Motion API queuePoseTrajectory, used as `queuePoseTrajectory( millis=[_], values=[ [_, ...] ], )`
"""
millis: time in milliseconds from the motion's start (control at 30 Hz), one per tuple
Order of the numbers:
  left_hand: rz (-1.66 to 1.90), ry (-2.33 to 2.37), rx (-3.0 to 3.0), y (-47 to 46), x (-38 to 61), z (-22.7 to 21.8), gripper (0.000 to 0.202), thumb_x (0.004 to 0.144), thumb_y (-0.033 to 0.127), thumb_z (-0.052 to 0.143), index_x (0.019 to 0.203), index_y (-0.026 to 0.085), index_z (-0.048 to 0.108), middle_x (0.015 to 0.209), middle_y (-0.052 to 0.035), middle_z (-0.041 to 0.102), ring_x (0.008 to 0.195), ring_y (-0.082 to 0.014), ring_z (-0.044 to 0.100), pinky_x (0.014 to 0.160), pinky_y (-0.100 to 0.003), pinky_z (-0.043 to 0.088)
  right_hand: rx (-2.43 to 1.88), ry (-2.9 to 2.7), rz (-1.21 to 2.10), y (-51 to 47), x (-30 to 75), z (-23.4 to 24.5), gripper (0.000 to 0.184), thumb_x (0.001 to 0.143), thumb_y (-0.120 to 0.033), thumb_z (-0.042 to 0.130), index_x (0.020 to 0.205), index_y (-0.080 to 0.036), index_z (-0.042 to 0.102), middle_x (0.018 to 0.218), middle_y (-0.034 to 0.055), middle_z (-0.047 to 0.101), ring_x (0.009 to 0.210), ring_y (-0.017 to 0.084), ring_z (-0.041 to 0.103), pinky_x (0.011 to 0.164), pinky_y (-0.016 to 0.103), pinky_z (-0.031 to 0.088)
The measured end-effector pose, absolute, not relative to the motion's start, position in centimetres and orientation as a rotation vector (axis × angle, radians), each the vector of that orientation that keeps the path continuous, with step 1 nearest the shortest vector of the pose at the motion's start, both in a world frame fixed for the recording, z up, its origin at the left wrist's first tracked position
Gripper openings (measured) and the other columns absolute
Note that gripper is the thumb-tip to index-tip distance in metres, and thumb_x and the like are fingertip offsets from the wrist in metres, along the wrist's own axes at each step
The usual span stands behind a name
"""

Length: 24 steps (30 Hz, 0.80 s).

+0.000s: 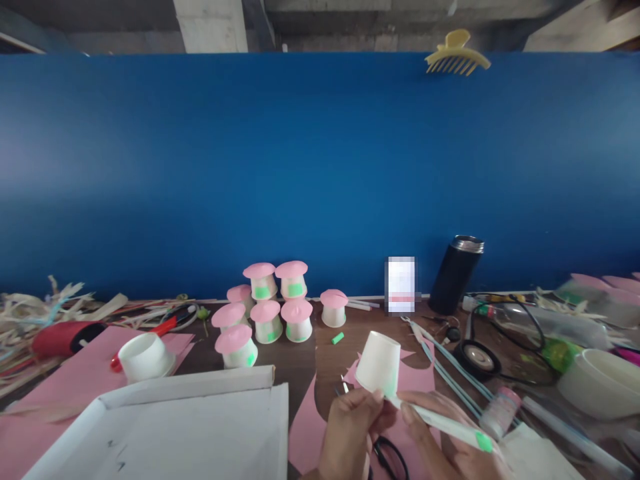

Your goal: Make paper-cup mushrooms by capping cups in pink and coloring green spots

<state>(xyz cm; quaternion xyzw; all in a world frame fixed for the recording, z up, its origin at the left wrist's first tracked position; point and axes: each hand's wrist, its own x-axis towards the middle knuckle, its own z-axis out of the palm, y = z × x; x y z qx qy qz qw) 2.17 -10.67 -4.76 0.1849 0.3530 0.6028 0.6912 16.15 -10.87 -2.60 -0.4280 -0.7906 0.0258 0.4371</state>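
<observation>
A white paper cup stands upside down in front of me, its rim pinched by my left hand. My right hand is closed around a white marker with a green end. The marker's tip meets the cup near its rim, where a faint green tint shows; the fingers partly hide that spot. Beneath both hands lie cut pink paper and scissors with a black handle. A small green cap lies on the table beyond my left hand.
Several upside-down cups topped with pink discs stand at the back. A white cardboard box lies front left, near another white cup. At right are a black flask, cords and a tape roll. A blue partition rises behind.
</observation>
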Motion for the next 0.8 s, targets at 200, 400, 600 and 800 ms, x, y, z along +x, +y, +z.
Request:
queuePoseTrajectory(
  millis=[200,400,600,800],
  values=[
    [1.34,0.816,0.403,-10.81,2.19,-4.6,0.037,0.051,0.04,0.086,0.062,0.007,0.072,0.064,-0.009,0.067,0.066,-0.015,0.062,0.069,-0.026,0.048,-0.989,-1.941,-0.061,-10.83,16.59,-2.89,0.019,0.087,-0.025,0.053,0.103,-0.021,0.064,0.093,0.0035,0.072,0.085,0.015,0.069,0.074,0.023,0.055],
    [1.345,0.793,0.412,-10.81,2.11,-4.61,0.036,0.053,0.04,0.085,0.06,0.007,0.071,0.059,-0.0058,0.064,0.061,-0.012,0.059,0.067,-0.025,0.048,-1.035,-1.976,0.001,-10.89,16.5,-2.77,0.018,0.088,-0.028,0.052,0.096,-0.02,0.065,0.087,0.0049,0.072,0.079,0.015,0.069,0.071,0.023,0.056],
    [1.343,0.826,0.392,-10.7,2.16,-4.54,0.038,0.05,0.04,0.086,0.06,0.007,0.071,0.062,-0.0082,0.066,0.065,-0.0146,0.062,0.068,-0.026,0.049,-1.003,-1.957,-0.06,-10.86,16.45,-2.47,0.019,0.087,-0.027,0.053,0.098,-0.02,0.066,0.089,0.0045,0.073,0.082,0.016,0.07,0.073,0.024,0.056],
    [1.348,0.812,0.395,-10.73,2.07,-4.3,0.036,0.051,0.039,0.086,0.06,0.007,0.071,0.061,-0.0072,0.065,0.064,-0.0138,0.061,0.068,-0.025,0.049,-0.983,-1.981,-0.113,-10.72,16.38,-2.22,0.019,0.087,-0.026,0.051,0.096,-0.021,0.067,0.09,0.0046,0.074,0.082,0.017,0.07,0.073,0.026,0.057]
  ],
)
